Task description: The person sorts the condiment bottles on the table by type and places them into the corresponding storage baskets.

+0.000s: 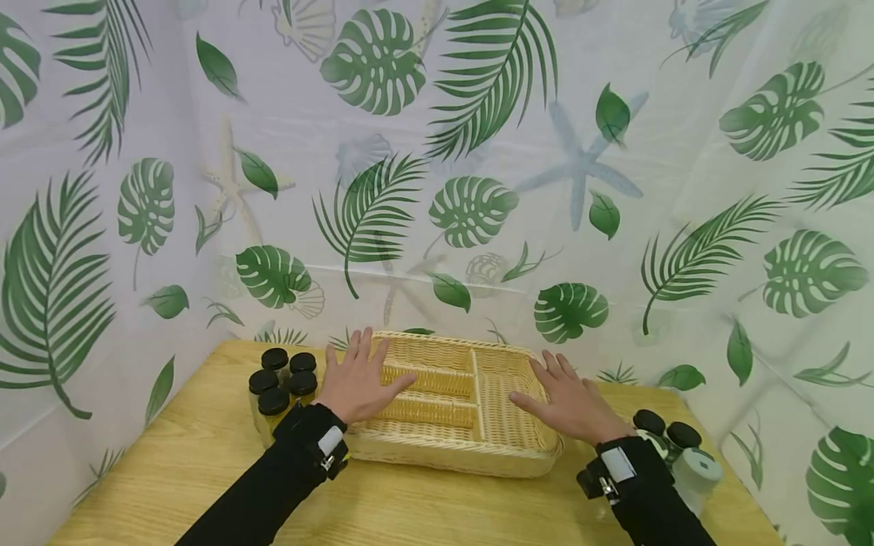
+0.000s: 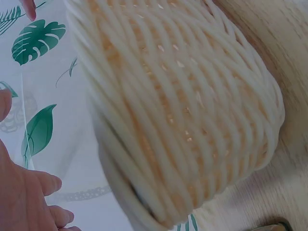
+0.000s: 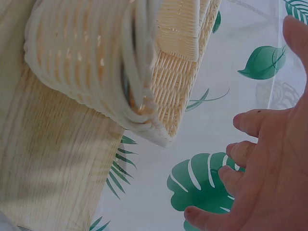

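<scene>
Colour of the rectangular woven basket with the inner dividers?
Pale straw-yellow. The rectangular woven basket shows best in the head view.

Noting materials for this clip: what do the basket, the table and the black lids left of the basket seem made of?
Basket: pale woven strands, smooth with small glints in the wrist views; perhaps plastic rattan or varnished cane.
Table: wood or wood-look laminate, judging by its grain lines.
Black lids: probably plastic, plain and dark; painted metal possible.
</scene>
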Demonstrator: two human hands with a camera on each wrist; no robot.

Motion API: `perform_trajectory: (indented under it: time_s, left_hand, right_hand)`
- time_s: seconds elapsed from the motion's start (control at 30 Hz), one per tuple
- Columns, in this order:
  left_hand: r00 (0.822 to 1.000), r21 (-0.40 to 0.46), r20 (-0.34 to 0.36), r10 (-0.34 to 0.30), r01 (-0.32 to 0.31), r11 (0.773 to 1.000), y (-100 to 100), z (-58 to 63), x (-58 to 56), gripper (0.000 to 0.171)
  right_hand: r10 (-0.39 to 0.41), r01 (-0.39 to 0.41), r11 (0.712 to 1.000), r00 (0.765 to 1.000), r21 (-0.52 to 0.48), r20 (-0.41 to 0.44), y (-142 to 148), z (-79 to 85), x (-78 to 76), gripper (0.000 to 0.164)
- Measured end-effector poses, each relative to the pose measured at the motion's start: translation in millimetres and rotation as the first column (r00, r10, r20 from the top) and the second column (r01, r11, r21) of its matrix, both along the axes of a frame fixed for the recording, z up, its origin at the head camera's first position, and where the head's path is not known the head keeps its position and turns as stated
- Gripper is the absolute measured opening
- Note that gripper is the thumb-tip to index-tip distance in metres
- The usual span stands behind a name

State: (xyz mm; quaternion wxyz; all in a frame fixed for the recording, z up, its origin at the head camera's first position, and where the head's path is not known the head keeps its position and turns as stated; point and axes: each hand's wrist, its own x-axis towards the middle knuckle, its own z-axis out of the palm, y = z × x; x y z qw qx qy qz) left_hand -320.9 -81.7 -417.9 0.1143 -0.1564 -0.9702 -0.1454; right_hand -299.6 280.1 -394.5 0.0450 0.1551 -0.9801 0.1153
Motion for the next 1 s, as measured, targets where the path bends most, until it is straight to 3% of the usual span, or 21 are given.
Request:
perform_trajectory:
  time_s: [0.23, 0.47, 0.67, 1.0]
  left_hand:
    - [0.999, 0.072, 0.034, 0.006, -0.009, 0.997, -2, -0.3, 0.9, 0.088]
    - [0.993, 0.116, 0.105, 0.058, -0.07, 0.991, -2, -0.2, 0.6, 0.085]
    - [0.98, 0.097, 0.168, 0.103, -0.121, 0.988, -5, -2.7, 1.5, 0.081]
    - [0.975, 0.093, 0.181, 0.125, -0.143, 0.985, -7, -9.4, 0.6, 0.08]
  right_hand:
    - [0.017, -0.017, 1.0, 1.0, -0.021, -0.014, 2, -3.2, 0.8, 0.091]
    - [-0.001, 0.002, 1.0, 0.999, -0.028, 0.039, 3, -7.3, 1.2, 0.096]
    - [-0.012, 0.019, 0.997, 0.995, -0.073, 0.098, 4, -10.9, 0.6, 0.106]
    - [-0.065, 0.077, 0.994, 0.987, -0.073, 0.15, 8, -21.2, -0.7, 0.11]
